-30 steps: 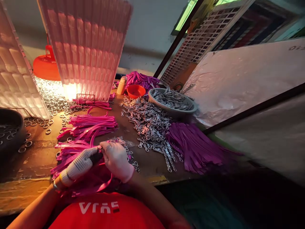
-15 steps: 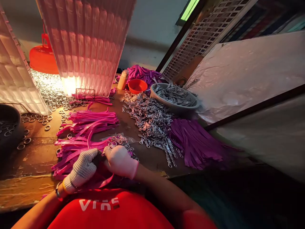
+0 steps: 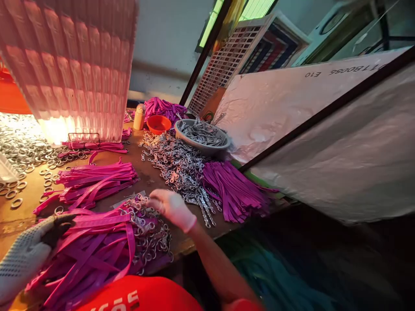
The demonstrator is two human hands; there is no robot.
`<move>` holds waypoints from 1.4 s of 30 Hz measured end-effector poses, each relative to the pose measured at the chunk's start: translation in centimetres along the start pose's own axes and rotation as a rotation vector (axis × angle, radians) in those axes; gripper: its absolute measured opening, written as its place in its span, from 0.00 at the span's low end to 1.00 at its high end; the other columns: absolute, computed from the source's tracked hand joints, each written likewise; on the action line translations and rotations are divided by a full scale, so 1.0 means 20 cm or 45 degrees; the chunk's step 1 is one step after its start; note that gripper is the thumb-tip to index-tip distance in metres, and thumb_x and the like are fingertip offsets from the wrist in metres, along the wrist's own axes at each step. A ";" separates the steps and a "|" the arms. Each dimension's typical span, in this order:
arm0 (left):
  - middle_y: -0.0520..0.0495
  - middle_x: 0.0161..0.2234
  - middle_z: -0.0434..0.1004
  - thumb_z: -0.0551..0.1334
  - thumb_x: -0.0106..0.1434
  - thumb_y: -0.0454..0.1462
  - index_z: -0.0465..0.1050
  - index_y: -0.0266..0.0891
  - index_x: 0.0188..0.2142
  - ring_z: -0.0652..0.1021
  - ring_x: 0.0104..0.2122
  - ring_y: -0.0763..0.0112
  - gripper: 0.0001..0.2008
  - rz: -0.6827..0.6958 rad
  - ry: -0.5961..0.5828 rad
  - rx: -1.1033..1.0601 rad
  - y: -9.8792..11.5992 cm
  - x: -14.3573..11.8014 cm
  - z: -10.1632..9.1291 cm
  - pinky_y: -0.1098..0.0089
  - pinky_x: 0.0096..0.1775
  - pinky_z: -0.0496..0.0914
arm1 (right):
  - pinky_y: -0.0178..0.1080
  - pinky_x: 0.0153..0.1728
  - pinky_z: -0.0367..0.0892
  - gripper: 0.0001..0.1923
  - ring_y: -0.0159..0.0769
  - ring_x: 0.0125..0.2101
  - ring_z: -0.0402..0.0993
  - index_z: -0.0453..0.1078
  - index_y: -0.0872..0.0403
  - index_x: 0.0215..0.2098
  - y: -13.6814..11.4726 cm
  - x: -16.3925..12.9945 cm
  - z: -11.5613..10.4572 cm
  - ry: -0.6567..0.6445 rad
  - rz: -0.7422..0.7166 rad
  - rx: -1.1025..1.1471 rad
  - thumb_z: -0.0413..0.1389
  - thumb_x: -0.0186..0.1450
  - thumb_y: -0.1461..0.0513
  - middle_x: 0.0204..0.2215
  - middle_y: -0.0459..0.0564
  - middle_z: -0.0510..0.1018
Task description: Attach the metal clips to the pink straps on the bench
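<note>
A pile of pink-purple straps (image 3: 94, 237) with metal clasps and rings (image 3: 145, 233) at its right end lies before me. At the left ends of these straps is my left hand (image 3: 30, 248), in a dotted white glove with dark fingertips; its fingers are apart and hold nothing that I can see. My right hand (image 3: 173, 208), in a plain white glove, hovers at the upper edge of the clasps. Its fingers are loosely bent and apart, with nothing visible in them. Whether the fingertips touch a clasp is unclear.
Behind lies a second strap bundle (image 3: 100, 181). Loose metal clasps (image 3: 175, 160) are heaped beside purple straps (image 3: 233, 190). A grey bowl (image 3: 223, 144) of metal parts, a red bowl (image 3: 158, 124) and a bottle (image 3: 139, 116) stand farther back. A ribbed panel (image 3: 81, 77) rises at left near scattered rings (image 3: 19, 138).
My hands were together over the straps and have separated, the left to the left and the right to the clasps. The head view has turned right, showing more of the white-covered stack.
</note>
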State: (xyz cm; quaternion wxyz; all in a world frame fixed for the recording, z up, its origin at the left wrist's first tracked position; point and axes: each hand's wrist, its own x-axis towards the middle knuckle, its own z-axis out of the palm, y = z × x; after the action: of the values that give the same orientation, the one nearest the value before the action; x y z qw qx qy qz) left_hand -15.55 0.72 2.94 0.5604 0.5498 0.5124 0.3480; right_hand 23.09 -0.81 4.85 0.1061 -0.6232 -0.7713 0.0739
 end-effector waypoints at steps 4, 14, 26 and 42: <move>0.44 0.46 0.82 0.66 0.57 0.48 0.76 0.44 0.52 0.76 0.24 0.71 0.24 -0.503 0.040 -0.604 0.09 -0.03 0.26 0.74 0.18 0.68 | 0.39 0.43 0.61 0.13 0.44 0.46 0.72 0.74 0.60 0.47 0.31 0.24 0.00 0.112 0.530 -0.369 0.54 0.72 0.59 0.44 0.63 0.78; 0.39 0.45 0.81 0.68 0.58 0.33 0.78 0.34 0.45 0.82 0.39 0.64 0.14 -0.428 -0.137 -1.026 0.17 -0.10 0.48 0.71 0.34 0.77 | 0.42 0.42 0.61 0.12 0.49 0.45 0.74 0.76 0.65 0.43 0.54 0.40 0.17 0.058 0.624 -0.476 0.51 0.66 0.70 0.42 0.70 0.77; 0.51 0.23 0.73 0.68 0.55 0.41 0.73 0.34 0.35 0.70 0.18 0.78 0.12 -0.392 -0.018 -0.857 0.02 -0.13 0.50 0.80 0.16 0.55 | 0.37 0.46 0.68 0.15 0.39 0.44 0.76 0.65 0.53 0.56 -0.08 0.04 0.16 0.332 -0.076 0.126 0.44 0.75 0.61 0.46 0.55 0.78; 0.56 0.19 0.65 0.61 0.64 0.45 0.74 0.36 0.38 0.60 0.16 0.80 0.13 -0.021 -0.024 -0.631 -0.02 -0.22 0.54 0.77 0.19 0.54 | 0.42 0.39 0.67 0.14 0.42 0.38 0.70 0.69 0.53 0.52 -0.62 -0.08 0.21 0.287 -0.594 0.045 0.51 0.70 0.66 0.40 0.54 0.76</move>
State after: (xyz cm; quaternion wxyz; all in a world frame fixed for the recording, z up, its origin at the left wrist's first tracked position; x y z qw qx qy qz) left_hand -6.37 -6.24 1.95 0.6857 0.3945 0.4107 0.4534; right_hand 10.70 -4.90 3.68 0.2163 -0.4310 -0.8760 -0.0090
